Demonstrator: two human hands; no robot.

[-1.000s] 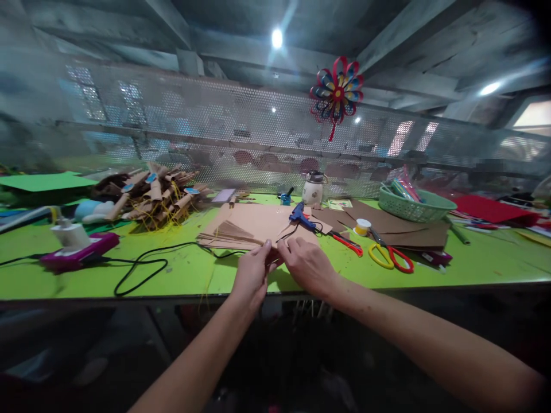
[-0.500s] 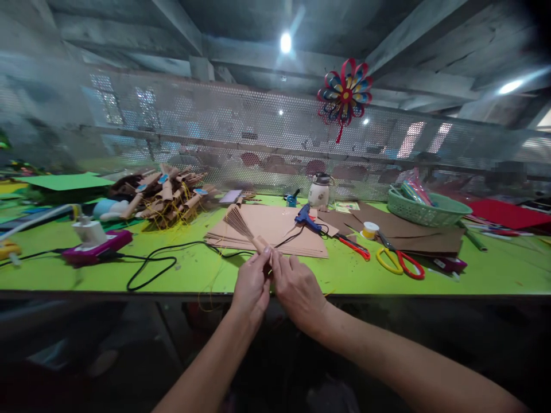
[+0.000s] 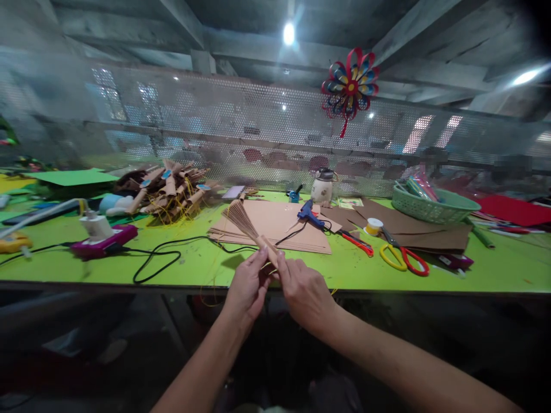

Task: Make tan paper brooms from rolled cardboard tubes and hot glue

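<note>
A concrete room with a perforated metal screen (image 3: pixel 258 126) lies behind a bright green table (image 3: pixel 202 269), and a red and blue flower ornament (image 3: pixel 352 86) hangs above. The pleated paper fan (image 3: pixel 241 221) is near the front edge of this table, held in the air, with its spread end tilted up to the left. The left hand (image 3: pixel 246 284) is closed around the narrow handle (image 3: pixel 269 249) of the fan, with the thumb on top; the right hand (image 3: pixel 306 289) pinches the lower end, although the fingers underneath are hidden from me. In my judgement, the handle could become crushed or twisted if the two hands press unevenly, and the thin pleats could bend if they knock against something. The black cable (image 3: pixel 159 252) seems to pass behind the fan, so a careless pull on it might drag the blue glue gun (image 3: pixel 309 213), which rests on the brown sheets (image 3: pixel 279 215) just beyond the hands. On the right are the scissors (image 3: pixel 391 256), a spool (image 3: pixel 373 226) of yellow thread and a green basket (image 3: pixel 434 207). On the left, a purple power strip (image 3: pixel 103 241) and a heap of brown paper pieces (image 3: pixel 172 195) take much of the space.
</note>
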